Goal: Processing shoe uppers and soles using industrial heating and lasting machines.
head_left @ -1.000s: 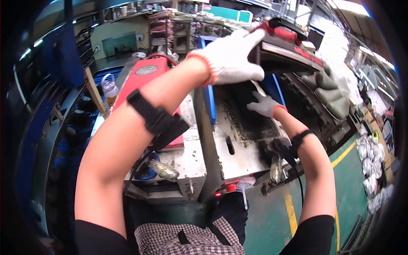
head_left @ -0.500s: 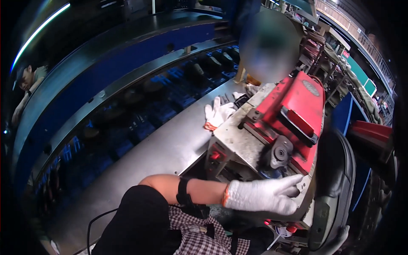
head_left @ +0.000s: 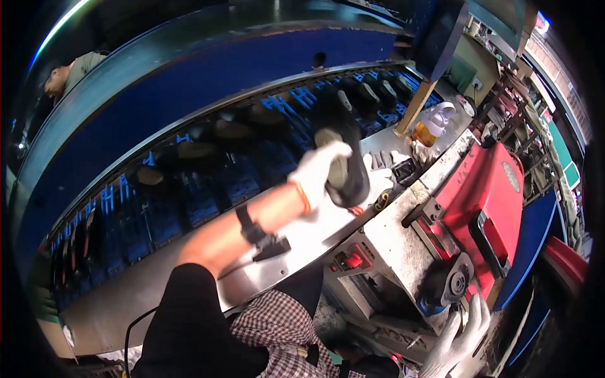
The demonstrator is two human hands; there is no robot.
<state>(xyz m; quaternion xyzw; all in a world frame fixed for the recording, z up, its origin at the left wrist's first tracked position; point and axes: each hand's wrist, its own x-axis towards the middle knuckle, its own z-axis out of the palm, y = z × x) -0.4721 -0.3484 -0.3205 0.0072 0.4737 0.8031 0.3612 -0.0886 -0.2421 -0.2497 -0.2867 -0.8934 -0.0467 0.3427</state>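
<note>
Left hand, in a white glove, is closed around a dark shoe, its thumb side against the greyish sole; motion blur hides the exact grip. Right hand, also gloved, is at the lower right with its fingers spread and nothing seen in its grasp. It is near a round dark knob on the red machine; whether they touch, I cannot tell.

Half a second ago, a shoe stood beside the machine at the right, next to the right hand, and the left hand was empty. Now the left arm reaches the other way and its hand has a shoe, probably the same one, held above the metal ledge at the edge of the blue rack. The work seems to have moved from machine to rack, with the shoe not yet released.

Other dark shoes line the rack. Just beside the held shoe, partly behind it, lies a spare glove.
</note>
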